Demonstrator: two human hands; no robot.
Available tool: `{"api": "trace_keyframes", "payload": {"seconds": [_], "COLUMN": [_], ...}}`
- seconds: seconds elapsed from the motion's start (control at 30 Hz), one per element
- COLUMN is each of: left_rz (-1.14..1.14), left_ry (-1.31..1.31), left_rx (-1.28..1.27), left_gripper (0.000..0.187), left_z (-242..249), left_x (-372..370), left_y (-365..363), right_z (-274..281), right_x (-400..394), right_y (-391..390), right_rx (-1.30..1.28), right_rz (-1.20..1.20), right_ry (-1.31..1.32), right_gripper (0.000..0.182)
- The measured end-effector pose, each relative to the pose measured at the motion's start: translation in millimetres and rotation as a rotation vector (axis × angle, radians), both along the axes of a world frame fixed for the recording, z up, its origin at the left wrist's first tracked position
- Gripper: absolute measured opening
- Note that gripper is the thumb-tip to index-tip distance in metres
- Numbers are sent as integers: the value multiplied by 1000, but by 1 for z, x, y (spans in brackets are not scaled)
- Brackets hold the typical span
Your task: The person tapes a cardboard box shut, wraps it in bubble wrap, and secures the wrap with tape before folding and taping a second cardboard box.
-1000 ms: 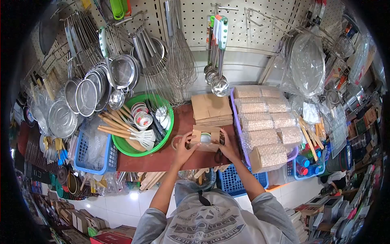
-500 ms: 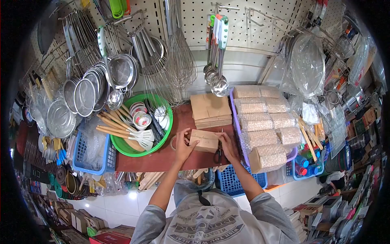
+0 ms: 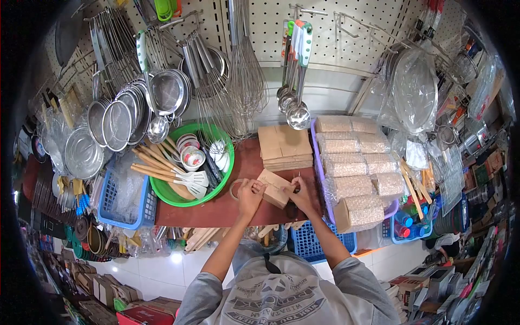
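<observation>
A small brown cardboard box [image 3: 275, 187] sits at an angle on the red-brown tabletop between my hands. My left hand [image 3: 251, 196] is closed at its left end, fingertips pinched together against the cardboard. At its right edge, my right hand [image 3: 302, 197] has its thumb and fingers bent in a pinch touching the box. A dark object that looks like scissors [image 3: 292, 209] lies partly hidden under my right hand. Beside my left hand rests a tape roll [image 3: 235, 188], partly covered. Behind the box, flat brown cardboard pieces [image 3: 286, 146] are stacked.
To the right, a purple basket [image 3: 319, 172] holds several bubble-wrapped boxes [image 3: 355, 187]. A green basin [image 3: 187, 202] with spatulas and bowls stands left, beside a blue basket [image 3: 130, 221]. Whisks [image 3: 246, 76], strainers [image 3: 118, 125] and ladles [image 3: 298, 115] hang above the table.
The box has turned clockwise, its right end now nearer to me. My left hand has shifted slightly right and its fingers have drawn together. The whole view has shifted a little.
</observation>
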State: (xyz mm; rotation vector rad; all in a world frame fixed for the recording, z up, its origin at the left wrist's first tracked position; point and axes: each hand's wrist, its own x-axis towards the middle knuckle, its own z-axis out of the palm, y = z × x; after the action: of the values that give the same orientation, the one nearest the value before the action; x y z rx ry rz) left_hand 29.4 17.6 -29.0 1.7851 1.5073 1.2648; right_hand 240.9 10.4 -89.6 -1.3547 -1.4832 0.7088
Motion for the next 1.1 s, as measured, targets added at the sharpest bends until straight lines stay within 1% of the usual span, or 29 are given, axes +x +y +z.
{"api": "trace_keyframes", "payload": {"seconds": [0.07,0.1,0.17,0.27,0.37,0.47,0.57,0.67,0.77,0.87,0.9,0.97,1.0,1.03,1.07,1.1], "left_rz": [-9,-20,-40,-26,-45,-99,-153,-196,-239,-263,-279,-181,-134,-123,-106,-89], "left_ry": [36,29,14,110,158,115,-40,-76,-81,-60,-45,-43,-41,-17,84,184], "left_rx": [37,9,-46,92,82,11,-89,-64,-33,-47,-28,16,39,5,-61,-128], "left_gripper": [27,29,34,41,45,45,44,46,51,53,47,41,39,40,41,41], "left_z": [8,10,12,6,3,-4,-1,-4,-6,-6,-10,-18,-23,-30,-33,-36], "left_x": [2,3,4,1,-6,-14,-17,-22,-26,-34,-38,-45,-49,-55,-61,-66], "left_y": [-2,-2,-3,1,4,7,5,5,8,6,6,2,0,-2,-7,-12], "right_z": [-14,-9,19,42,56,48,54,72,81,90,90,87,69,39,22,28], "right_x": [1,1,-5,-11,-17,-22,-26,-35,-39,-46,-47,-46,-43,-38,-37,-39], "right_y": [1,-1,-9,-14,-11,-2,2,-2,5,6,7,7,11,19,23,22], "right_rx": [10,-120,-381,-467,-596,-682,-750,-587,-560,-633,-635,-635,-505,-373,-241,-315], "right_rz": [-13,8,51,106,179,243,295,313,436,424,423,417,429,439,447,437], "right_ry": [-26,59,231,103,25,16,39,53,-61,-33,-33,-32,-82,-132,-181,-145], "right_gripper": [38,39,42,47,53,57,73,92,104,96,96,96,96,97,97,97]}}
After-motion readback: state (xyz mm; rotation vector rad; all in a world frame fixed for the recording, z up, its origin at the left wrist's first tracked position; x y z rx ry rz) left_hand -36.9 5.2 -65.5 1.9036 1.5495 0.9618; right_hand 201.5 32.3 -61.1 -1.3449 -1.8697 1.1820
